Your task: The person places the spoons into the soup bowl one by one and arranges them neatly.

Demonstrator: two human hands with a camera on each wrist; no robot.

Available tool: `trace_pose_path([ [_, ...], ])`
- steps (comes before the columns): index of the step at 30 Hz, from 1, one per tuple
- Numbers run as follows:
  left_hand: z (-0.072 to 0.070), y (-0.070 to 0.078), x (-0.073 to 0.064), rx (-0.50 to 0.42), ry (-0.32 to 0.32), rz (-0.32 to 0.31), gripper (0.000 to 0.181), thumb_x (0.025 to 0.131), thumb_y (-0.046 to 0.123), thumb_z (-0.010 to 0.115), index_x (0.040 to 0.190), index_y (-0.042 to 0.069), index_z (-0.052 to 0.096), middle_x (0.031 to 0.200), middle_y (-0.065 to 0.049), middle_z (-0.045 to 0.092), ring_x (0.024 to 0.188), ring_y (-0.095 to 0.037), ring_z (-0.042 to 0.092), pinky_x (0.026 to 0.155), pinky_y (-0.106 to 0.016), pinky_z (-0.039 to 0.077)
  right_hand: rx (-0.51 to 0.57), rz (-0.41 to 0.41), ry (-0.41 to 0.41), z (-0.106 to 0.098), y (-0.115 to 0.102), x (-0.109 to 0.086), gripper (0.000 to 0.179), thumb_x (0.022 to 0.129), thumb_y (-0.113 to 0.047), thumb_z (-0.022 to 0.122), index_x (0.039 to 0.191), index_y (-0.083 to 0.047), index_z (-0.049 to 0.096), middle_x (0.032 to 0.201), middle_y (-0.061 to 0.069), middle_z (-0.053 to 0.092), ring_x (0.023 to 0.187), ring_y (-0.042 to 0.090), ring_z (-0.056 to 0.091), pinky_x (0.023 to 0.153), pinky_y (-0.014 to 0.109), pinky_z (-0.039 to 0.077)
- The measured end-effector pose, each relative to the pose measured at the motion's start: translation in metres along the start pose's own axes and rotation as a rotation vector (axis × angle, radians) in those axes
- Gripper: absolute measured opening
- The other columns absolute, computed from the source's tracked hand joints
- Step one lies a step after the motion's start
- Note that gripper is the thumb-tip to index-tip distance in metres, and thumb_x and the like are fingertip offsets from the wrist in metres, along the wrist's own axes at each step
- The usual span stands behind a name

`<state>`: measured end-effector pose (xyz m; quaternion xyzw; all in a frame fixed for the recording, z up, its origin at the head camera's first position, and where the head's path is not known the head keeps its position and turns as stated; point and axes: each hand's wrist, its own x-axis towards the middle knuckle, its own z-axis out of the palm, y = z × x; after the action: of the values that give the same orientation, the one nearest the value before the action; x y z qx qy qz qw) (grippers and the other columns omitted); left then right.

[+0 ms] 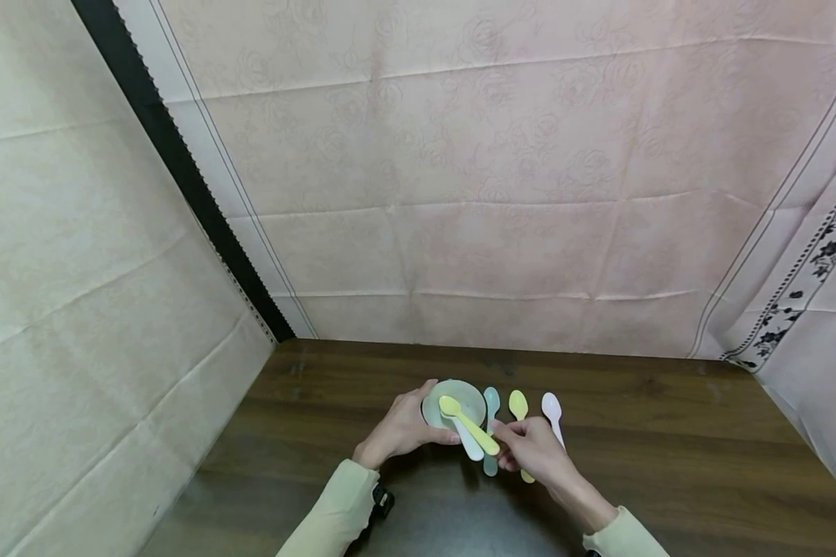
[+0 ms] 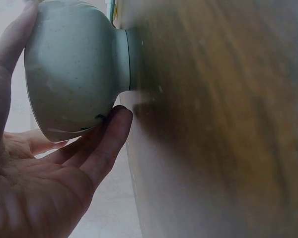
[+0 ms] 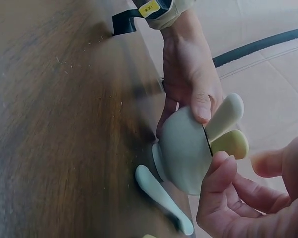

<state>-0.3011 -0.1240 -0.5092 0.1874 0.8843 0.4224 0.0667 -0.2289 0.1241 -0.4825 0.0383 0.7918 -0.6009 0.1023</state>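
Brown table (image 1: pixel 641 418) below, the left hand (image 1: pixel 407 424) holds a bowl (image 1: pixel 433 398) from eight o'clock. At four, the right hand (image 1: pixel 535 450), fingers parted, is beside a yellow spoon (image 1: pixel 479 436).

head view | tabletop yellow spoon (image 1: pixel 519 403) — middle behind right hand (image 1: pixel 535 450) | left sleeve (image 1: pixel 336 507) — cropped below

Bowl (image 1: pixel 470 396) on table (image 1: pixel 306 456). Two spoons (image 1: pixel 475 431) in it, handles over its near-right rim. Three more spoons (image 1: pixel 491 402) side by side, right of bowl. Left hand (image 1: pixel 409 424) at bowl's left, right hand (image 1: pixel 535 450) near-right. Cloth (image 1: pixel 495 193) behind bowl.
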Motion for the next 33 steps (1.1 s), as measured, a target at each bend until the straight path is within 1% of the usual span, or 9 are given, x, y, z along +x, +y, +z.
trace_pose_path([
  [6,0.000,0.000,0.001,0.004,0.003,0.001,0.112,0.080,0.046,0.099,0.165,0.002,0.042,0.149,-0.015,0.066,0.129,-0.026,0.064,0.113,-0.052,0.051,-0.008,-0.025,-0.009,-0.006,0.002,-0.005,0.039,0.113,-0.023,0.061,0.092,0.006,0.077,0.071,0.004,0.068,0.062,0.010,0.061,0.058,0.023,0.055],
  [9,0.000,0.001,0.001,0.008,0.007,-0.008,0.113,0.079,0.046,0.099,0.166,0.002,0.041,0.151,-0.016,0.065,0.131,-0.027,0.063,0.114,-0.052,0.051,-0.016,-0.038,-0.015,-0.009,0.002,-0.008,0.038,0.113,-0.022,0.061,0.093,0.006,0.077,0.073,0.003,0.068,0.064,0.011,0.061,0.060,0.024,0.055],
  [12,-0.001,0.001,0.002,0.008,0.010,-0.020,0.114,0.079,0.047,0.099,0.166,0.002,0.041,0.153,-0.017,0.064,0.133,-0.028,0.062,0.116,-0.053,0.050,-0.038,-0.055,-0.003,-0.012,0.001,-0.010,0.036,0.111,-0.021,0.063,0.093,0.007,0.077,0.074,0.004,0.069,0.065,0.012,0.062,0.060,0.025,0.056],
  [16,-0.001,0.001,0.001,0.003,0.009,-0.031,0.115,0.079,0.047,0.099,0.167,0.002,0.040,0.156,-0.018,0.062,0.135,-0.029,0.061,0.117,-0.055,0.049,-0.085,-0.056,0.060,-0.014,-0.001,-0.013,0.031,0.108,-0.019,0.069,0.093,0.006,0.079,0.074,0.006,0.071,0.065,0.014,0.064,0.061,0.028,0.057],
  [20,0.000,0.002,-0.001,-0.011,0.005,-0.039,0.115,0.079,0.045,0.099,0.168,0.002,0.038,0.156,-0.018,0.061,0.134,-0.029,0.061,0.117,-0.055,0.049,-0.130,-0.038,0.122,-0.016,-0.001,-0.014,0.023,0.104,-0.017,0.074,0.098,0.004,0.081,0.075,0.009,0.073,0.066,0.016,0.066,0.061,0.029,0.057],
  [23,0.000,0.001,-0.001,-0.019,0.003,-0.040,0.116,0.080,0.044,0.099,0.168,0.001,0.037,0.157,-0.018,0.061,0.133,-0.029,0.061,0.117,-0.055,0.049,-0.152,-0.032,0.141,-0.018,-0.001,-0.016,0.021,0.102,-0.016,0.076,0.103,0.004,0.081,0.077,0.010,0.074,0.067,0.016,0.067,0.061,0.028,0.055],
  [27,0.000,0.001,-0.001,-0.014,0.004,-0.034,0.116,0.079,0.045,0.099,0.168,0.001,0.038,0.156,-0.018,0.062,0.134,-0.029,0.061,0.116,-0.054,0.049,-0.189,-0.034,0.159,-0.023,0.000,-0.017,0.020,0.101,-0.017,0.078,0.104,0.002,0.082,0.076,0.008,0.075,0.068,0.015,0.068,0.060,0.027,0.051],
  [33,-0.001,0.001,-0.001,-0.005,0.001,-0.031,0.115,0.080,0.046,0.098,0.167,0.002,0.039,0.154,-0.017,0.063,0.135,-0.028,0.061,0.117,-0.054,0.049,-0.298,-0.074,0.218,-0.032,0.004,-0.019,0.017,0.098,-0.020,0.080,0.102,-0.004,0.084,0.072,0.004,0.076,0.065,0.011,0.066,0.059,0.025,0.046],
])
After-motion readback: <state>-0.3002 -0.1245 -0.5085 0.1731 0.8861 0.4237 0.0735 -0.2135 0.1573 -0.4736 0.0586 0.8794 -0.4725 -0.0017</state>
